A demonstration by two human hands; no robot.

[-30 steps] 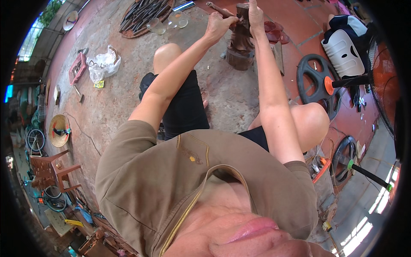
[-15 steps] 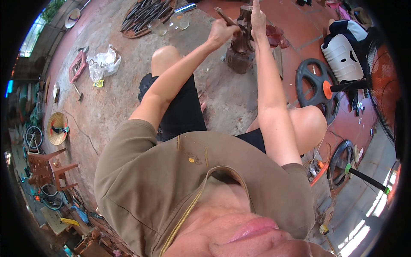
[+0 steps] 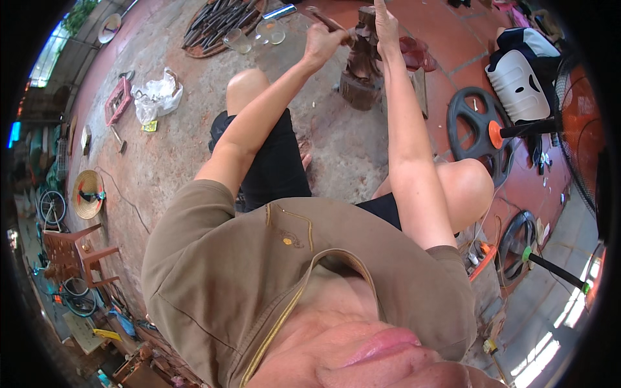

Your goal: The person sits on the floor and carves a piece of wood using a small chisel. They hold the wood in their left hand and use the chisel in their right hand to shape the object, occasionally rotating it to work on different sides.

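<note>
Distance has opened between the left hand [image 3: 325, 45] and the carving [image 3: 361, 61]: half a second ago the knuckles sat close against its side, and now they stand farther to the left, with the brown stick-like tool [image 3: 327, 21] carried along. That grip is clenched round the tool, whose outer end juts up and left of the knuckles while the other end points rightward at the carving; whether its tip touches the wood is too small to tell. The carving, dark brown and uneven in outline, stands just right of the left grip, its thick base [image 3: 358, 94] nearer the body than either hand. The right hand [image 3: 387, 32] has hardly shifted; it lies along the carving's right side, one digit raised, and its palm side is hidden, so whether it grasps the wood, or holds something small, cannot be told. To judge by this, the left hand is doing the moving, while the piece keeps roughly its place beside the right. Left of the left grip are clear cups [image 3: 237, 42] and, farther out, a heap of dark sticks [image 3: 217, 27]; dark red objects [image 3: 419, 55] sit just right of the right hand, and a white plastic bag [image 3: 157, 98] lies well left of both, nearer the body.
</note>
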